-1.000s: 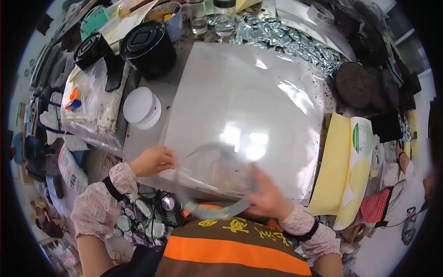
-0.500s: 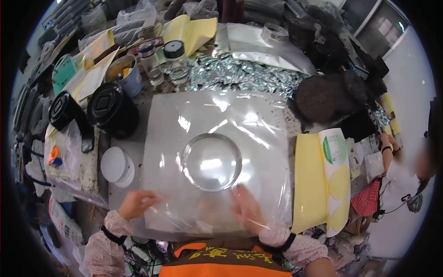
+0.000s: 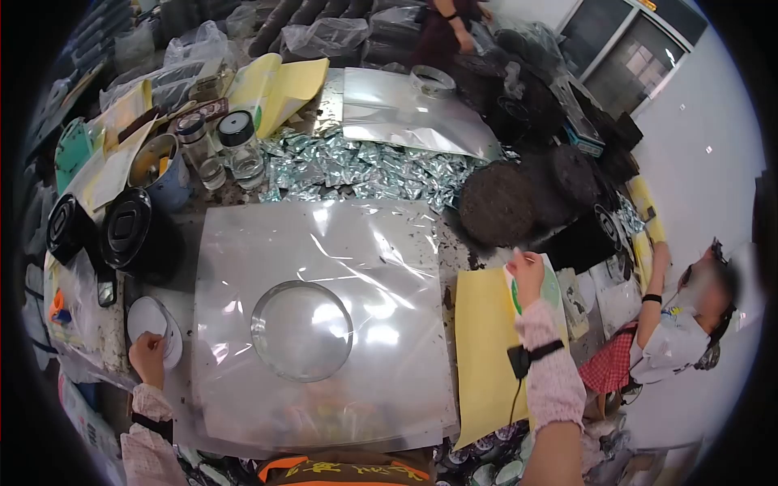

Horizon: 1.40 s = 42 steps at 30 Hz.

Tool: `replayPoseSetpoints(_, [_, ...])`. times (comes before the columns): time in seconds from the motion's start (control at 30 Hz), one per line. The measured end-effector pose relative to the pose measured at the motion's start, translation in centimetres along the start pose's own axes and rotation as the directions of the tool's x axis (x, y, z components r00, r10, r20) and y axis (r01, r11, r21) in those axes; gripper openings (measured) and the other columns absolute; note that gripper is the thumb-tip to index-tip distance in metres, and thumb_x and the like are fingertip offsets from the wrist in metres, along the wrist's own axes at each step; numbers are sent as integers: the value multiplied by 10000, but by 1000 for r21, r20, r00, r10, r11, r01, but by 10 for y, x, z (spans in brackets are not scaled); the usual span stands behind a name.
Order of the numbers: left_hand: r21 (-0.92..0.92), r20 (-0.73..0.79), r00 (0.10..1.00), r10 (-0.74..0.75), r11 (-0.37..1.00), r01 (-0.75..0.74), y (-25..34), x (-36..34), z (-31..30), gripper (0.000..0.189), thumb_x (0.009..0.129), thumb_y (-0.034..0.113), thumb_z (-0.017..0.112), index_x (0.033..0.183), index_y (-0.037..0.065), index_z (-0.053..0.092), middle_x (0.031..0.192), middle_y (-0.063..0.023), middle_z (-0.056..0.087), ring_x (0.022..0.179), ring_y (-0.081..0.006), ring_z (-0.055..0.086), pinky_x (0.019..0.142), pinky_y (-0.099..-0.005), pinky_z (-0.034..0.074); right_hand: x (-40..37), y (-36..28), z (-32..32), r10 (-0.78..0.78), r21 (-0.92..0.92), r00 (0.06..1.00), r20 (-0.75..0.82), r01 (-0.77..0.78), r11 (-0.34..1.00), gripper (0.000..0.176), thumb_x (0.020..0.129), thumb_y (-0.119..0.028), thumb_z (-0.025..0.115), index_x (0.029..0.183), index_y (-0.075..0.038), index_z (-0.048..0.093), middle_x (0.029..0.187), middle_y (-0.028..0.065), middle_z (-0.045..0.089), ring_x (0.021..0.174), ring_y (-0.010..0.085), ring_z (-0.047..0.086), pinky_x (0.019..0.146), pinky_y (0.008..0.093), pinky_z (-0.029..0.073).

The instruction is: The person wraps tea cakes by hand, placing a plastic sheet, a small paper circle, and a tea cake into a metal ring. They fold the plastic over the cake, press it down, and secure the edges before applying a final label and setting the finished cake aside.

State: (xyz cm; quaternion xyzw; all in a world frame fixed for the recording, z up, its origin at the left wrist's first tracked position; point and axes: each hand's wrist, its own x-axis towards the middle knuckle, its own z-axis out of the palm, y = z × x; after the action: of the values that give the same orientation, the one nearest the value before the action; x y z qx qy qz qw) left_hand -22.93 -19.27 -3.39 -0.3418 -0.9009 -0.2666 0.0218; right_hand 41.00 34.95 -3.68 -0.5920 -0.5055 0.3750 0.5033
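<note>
My left hand [image 3: 147,360] has its fingers drawn together at the front edge of a white round tub [image 3: 152,320]; what its fingertips hold, if anything, I cannot make out. On the right, my right hand [image 3: 527,279] pinches the top of a white label sheet [image 3: 551,292] with green print, which lies over yellow backing paper [image 3: 486,348]. Between the hands, a clear plastic film [image 3: 243,405] covers the metal sheet. A shiny metal ring [image 3: 350,340] stands on it near the middle, with neither hand touching it.
Black lidded tubs [image 3: 142,235] and glass jars [image 3: 241,154] stand at the left. Silvery foil wrappers [image 3: 348,166] are heaped behind the film. Dark round cakes [image 3: 496,202] lie at the back right. A co-worker [image 3: 673,340] is at the right; another person [image 3: 442,36] stands behind.
My hands have spread from in front of the ring, the left to the white tub and the right to the label sheet. My view has turned right and tilted up.
</note>
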Motion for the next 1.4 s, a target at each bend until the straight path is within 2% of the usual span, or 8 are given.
replayPoseSetpoints(0.17, [-334, -82, 990, -114, 939, 81, 61, -2, -6, 28, 850, -15, 707, 869, -35, 701, 891, -141, 748, 786, -261, 723, 712, -318, 539, 56, 9, 38, 235, 161, 968, -86, -220, 962, 327, 904, -193, 758, 1014, 30, 547, 878, 105, 608, 751, 201, 644, 642, 344, 595])
replayPoseSetpoints(0.3, [-373, -106, 718, 688, 642, -670, 221, -31, 12, 168, 727, 7, 725, 890, 48, 729, 993, -131, 753, 949, -293, 738, 781, -375, 584, 27, -9, 45, 188, 463, 982, -19, -158, 872, 170, 948, -165, 707, 948, -52, 580, 868, 41, 604, 742, 142, 593, 698, 299, 560])
replayPoseSetpoints(0.4, [-432, 189, 536, 823, 560, -707, 245, -48, 66, 263, 769, 102, 741, 1028, 75, 707, 1053, -89, 739, 1035, -282, 709, 762, -381, 565, -29, -43, 63, 150, 482, 974, 168, -214, 850, 148, 956, -167, 698, 973, -62, 595, 861, 9, 592, 743, 109, 582, 688, 268, 544])
replayPoseSetpoints(0.6, [-586, 140, 622, 770, 571, -575, 224, -55, 34, 196, 732, 24, 797, 906, 59, 715, 962, -86, 729, 917, -278, 708, 753, -361, 568, -216, -102, 129, 329, 70, 616, 715, -532, 844, 209, 925, -210, 724, 1028, -44, 651, 864, -22, 611, 754, 74, 595, 657, 234, 508])
replayPoseSetpoints(0.7, [-446, 153, 723, 674, 700, -558, 196, -41, -4, 172, 722, -25, 782, 860, 48, 711, 892, -89, 709, 818, -273, 678, 734, -339, 558, -265, -85, 153, 216, -69, 592, 776, -259, 963, 251, 884, -173, 779, 901, -8, 591, 831, -1, 603, 655, 64, 559, 561, 232, 487])
replayPoseSetpoints(0.9, [-48, -231, 906, 355, 926, -375, 148, 90, -80, 149, 759, 3, 747, 889, 11, 675, 871, -82, 618, 882, -257, 595, 779, -335, 460, -273, -93, 156, 206, -103, 698, 686, -187, 977, 267, 883, -170, 759, 1015, 11, 614, 812, 43, 655, 644, 104, 611, 547, 254, 498])
replayPoseSetpoints(1.13, [-308, 187, 968, 167, 946, -103, 47, 168, -69, 84, 822, 47, 741, 836, -33, 721, 698, -13, 581, 656, -72, 524, 585, -255, 376, -97, -36, 50, -294, -272, 934, 201, 342, 900, 253, 891, -115, 723, 1096, 2, 632, 973, 86, 670, 908, 168, 636, 819, 312, 518])
replayPoseSetpoints(1.4, [-246, 239, 922, 304, 938, -246, 66, 169, -80, 139, 824, 42, 704, 846, -82, 646, 746, -83, 551, 677, -160, 529, 586, -300, 378, 68, 17, 20, -228, -667, 948, -222, 23, 745, 784, 845, -328, 793, 1340, 162, 434, 1276, 345, 579, 1230, 456, 556, 1049, 447, 434])
